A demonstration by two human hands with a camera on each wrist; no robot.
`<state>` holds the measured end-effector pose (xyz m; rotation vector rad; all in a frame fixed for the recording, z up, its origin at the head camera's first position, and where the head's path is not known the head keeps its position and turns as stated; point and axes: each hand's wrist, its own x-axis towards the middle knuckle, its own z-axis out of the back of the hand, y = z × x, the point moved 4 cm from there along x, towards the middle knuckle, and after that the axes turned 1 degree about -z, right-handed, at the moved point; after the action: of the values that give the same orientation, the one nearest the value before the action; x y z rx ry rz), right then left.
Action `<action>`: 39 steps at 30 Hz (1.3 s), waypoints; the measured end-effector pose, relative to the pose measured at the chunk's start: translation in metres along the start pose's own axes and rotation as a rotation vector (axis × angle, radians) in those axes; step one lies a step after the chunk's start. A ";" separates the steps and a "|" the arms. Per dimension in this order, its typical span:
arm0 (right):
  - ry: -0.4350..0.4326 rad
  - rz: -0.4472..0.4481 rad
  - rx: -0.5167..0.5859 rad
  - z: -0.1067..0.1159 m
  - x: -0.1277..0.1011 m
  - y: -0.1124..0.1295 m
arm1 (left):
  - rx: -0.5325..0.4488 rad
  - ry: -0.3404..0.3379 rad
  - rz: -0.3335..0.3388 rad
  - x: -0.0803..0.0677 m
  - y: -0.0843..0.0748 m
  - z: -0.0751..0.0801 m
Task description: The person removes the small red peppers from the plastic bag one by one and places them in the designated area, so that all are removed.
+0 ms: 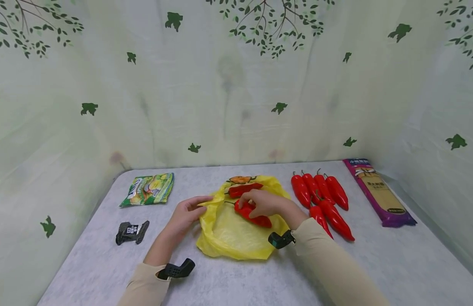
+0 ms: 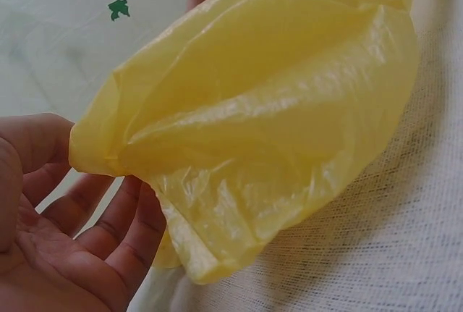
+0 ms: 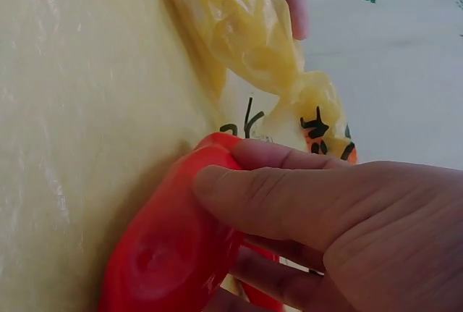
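A yellow plastic bag (image 1: 236,246) lies spread at the middle of the table. My left hand (image 1: 187,214) pinches its left edge; in the left wrist view, the bag's rim (image 2: 94,149) sits between thumb and fingers and the side wall is lifted. My right hand (image 1: 265,204) grips a red chili pepper (image 1: 262,221) near its stem end, inside the bag's mouth. The right wrist view shows the thumb (image 3: 231,189) on the red skin. Just behind it, another red pepper (image 1: 244,189) is in the bag, partly covered by the right hand.
Several red peppers (image 1: 300,191) lie together right of the bag, some partly behind the right forearm. A purple noodle packet (image 1: 378,191) is at the far right. On the left are a green snack packet (image 1: 149,189) and a small black packet (image 1: 131,233). A leaf-patterned curtain (image 1: 236,106) stands behind.
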<state>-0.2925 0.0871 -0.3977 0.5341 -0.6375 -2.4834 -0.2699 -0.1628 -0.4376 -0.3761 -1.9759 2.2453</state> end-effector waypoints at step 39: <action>-0.009 0.024 -0.042 -0.004 -0.011 0.005 | -0.007 0.011 -0.019 0.000 0.000 0.003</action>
<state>-0.2796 0.0877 -0.3957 0.4973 -0.5909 -2.4719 -0.2703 -0.1662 -0.4370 -0.3673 -1.9745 2.2203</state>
